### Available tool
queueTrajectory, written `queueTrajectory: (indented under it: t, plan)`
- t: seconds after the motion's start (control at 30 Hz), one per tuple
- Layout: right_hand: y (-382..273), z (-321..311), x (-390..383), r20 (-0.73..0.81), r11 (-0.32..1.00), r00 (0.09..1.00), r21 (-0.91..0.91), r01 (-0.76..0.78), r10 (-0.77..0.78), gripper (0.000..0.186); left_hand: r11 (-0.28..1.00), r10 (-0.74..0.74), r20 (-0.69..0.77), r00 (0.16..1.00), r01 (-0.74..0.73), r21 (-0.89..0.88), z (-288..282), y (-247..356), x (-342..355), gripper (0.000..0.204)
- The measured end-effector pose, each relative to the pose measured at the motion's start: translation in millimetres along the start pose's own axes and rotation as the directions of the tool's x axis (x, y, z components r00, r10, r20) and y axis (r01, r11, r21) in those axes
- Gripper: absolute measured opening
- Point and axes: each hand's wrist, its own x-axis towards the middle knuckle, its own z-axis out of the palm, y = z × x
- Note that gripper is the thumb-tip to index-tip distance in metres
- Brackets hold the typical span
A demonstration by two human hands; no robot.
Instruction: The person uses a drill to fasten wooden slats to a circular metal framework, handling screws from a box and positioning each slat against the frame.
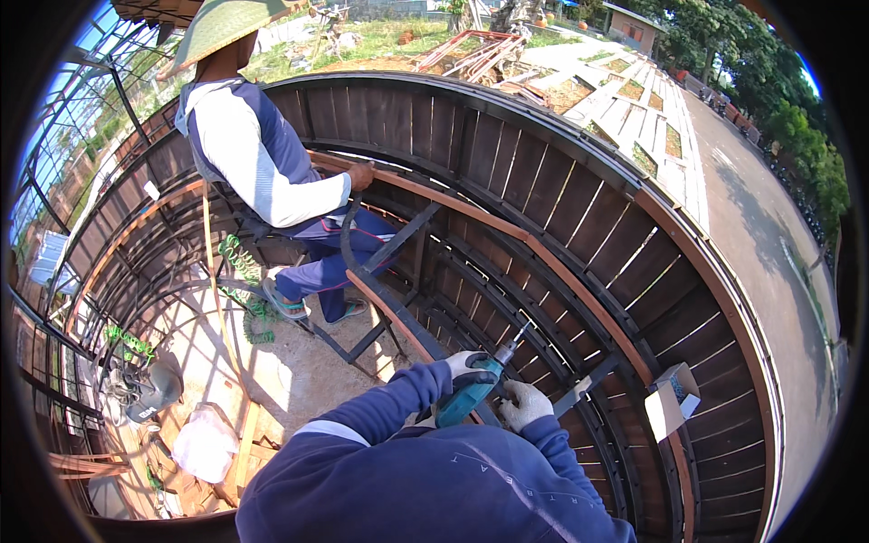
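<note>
1. Broadly, a curved bench (579, 226) of dark wooden slats on a black metal frame swept around the whole scene, and everything else sat against or within its arc.
2. Inside the bench's curve, a co-worker (262, 154) in a wide hat and long sleeves sat on the frame, one hand resting on the long wooden rail (471, 213) that ran along the bench.
3. Below the bench, on the sandy ground, lay a circular saw (145, 389) and a white plastic bag (206, 443).
4. On the bench's lower right slats stood a small open cardboard box (672, 398).
5. Near the bench's lower middle, a teal power drill (475, 389) pointed up toward the slats, its bit close to a black frame bar.
6. The left hand (464, 366), gloved in white, was closed around the drill's body.
7. The right hand (525, 404), also gloved, was curled shut just beside the drill, against the frame bar.
</note>
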Motion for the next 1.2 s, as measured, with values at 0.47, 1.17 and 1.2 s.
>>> queueTrajectory:
  t: [0.47, 1.17, 1.2]
  plan:
    - [2.2, 4.6, -0.7, -0.063, 0.999, 0.998, -0.04, 0.011, -0.013, 0.028, 0.999, 0.0, -0.01, 1.0, 0.0, -0.032, 1.3, -7.5, 5.7, 0.057]
    - [7.9, 9.1, -6.8, -0.081, 0.997, 0.994, 0.027, -0.073, 0.075, 0.044, 0.927, -0.055, 0.058, 0.997, 0.073, -0.369, 0.2, 8.1, -2.9, 0.036]
    - [8.9, 10.5, -9.5, -0.13, 0.994, 0.989, 0.092, -0.061, 0.072, 0.045, 0.909, -0.055, 0.071, 0.996, 0.08, -0.409, -1.3, 5.9, -0.7, 0.039]
